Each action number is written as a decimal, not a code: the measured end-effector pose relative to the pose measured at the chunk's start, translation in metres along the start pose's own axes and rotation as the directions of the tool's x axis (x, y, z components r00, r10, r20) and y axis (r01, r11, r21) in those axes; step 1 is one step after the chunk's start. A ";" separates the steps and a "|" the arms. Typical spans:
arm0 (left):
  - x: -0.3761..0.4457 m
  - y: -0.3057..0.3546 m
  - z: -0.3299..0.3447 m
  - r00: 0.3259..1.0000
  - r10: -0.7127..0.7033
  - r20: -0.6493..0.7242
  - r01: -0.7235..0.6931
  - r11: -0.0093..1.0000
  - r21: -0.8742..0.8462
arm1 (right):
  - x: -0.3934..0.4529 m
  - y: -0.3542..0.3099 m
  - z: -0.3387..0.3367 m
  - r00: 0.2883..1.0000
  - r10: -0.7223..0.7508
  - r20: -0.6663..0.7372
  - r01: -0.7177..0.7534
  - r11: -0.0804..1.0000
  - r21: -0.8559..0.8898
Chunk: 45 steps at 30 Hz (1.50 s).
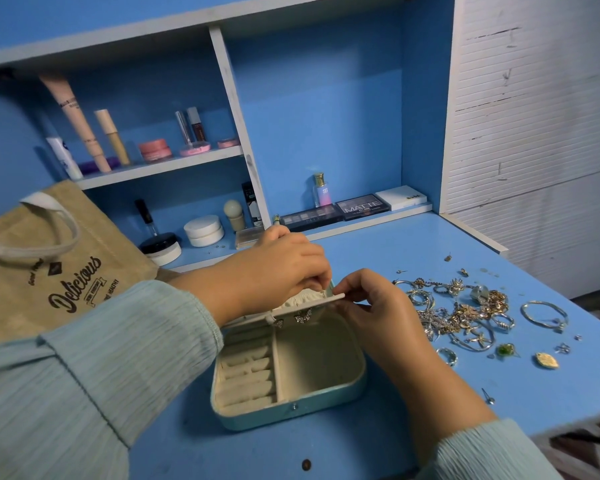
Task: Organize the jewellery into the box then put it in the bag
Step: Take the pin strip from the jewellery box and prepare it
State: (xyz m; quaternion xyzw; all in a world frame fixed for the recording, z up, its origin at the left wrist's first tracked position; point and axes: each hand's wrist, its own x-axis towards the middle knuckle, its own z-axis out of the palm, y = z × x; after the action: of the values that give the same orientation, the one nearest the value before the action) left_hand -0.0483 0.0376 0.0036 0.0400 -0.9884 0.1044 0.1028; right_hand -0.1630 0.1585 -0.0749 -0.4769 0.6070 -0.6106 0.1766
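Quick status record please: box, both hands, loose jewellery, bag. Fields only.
box: jewellery box open on the desk, main compartment bare
earring panel: flap raised, butterfly studs pinned on it
left hand: pinching a small piece at the flap's top edge
right hand: steadying the flap's end
loose jewellery: tangled pile to the box's right
bag: jute tote at left, nothing visibly inside yet

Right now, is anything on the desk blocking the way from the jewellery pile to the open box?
Only the right hand, which lies between the jewellery pile and the box; the big compartment is open and bare.
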 end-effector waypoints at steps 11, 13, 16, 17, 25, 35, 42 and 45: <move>0.001 -0.001 0.000 1.000 0.026 -0.018 -0.026 1.000 0.005 | 0.000 0.000 0.000 1.000 0.009 0.010 -0.009 1.000 0.010; 0.002 -0.002 -0.002 0.999 0.034 -0.002 -0.034 0.999 0.009 | 0.000 0.000 0.000 1.000 0.008 0.008 -0.009 1.000 0.008; 0.004 -0.001 -0.006 0.998 0.028 0.063 -0.030 0.999 0.019 | -0.001 0.000 0.000 1.000 0.006 0.002 -0.006 1.000 0.001; 0.005 0.000 -0.007 0.996 0.023 0.082 -0.025 0.999 0.026 | -0.001 0.000 0.000 1.000 0.004 0.001 -0.004 1.000 -0.001; 0.007 0.004 -0.009 0.987 -0.014 0.158 0.006 0.999 0.052 | 0.000 -0.001 0.000 1.000 -0.007 -0.004 0.007 1.000 -0.006; 0.009 0.007 -0.010 0.975 -0.046 0.218 0.034 0.998 0.058 | -0.001 -0.001 0.000 1.000 -0.002 0.002 0.002 1.000 -0.014; 0.016 0.002 -0.013 0.925 -0.199 0.325 0.240 0.967 -0.091 | -0.001 -0.002 0.001 1.000 -0.010 -0.002 0.010 1.000 0.008; 0.017 0.001 -0.012 0.878 -0.265 0.399 0.338 0.933 -0.123 | -0.001 -0.002 0.001 1.000 -0.014 -0.004 0.014 1.000 0.021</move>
State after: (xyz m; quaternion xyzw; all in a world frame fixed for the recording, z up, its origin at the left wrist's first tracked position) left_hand -0.0624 0.0401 0.0188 0.2032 -0.9765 -0.0169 -0.0701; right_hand -0.1613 0.1593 -0.0740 -0.4779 0.5976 -0.6193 0.1763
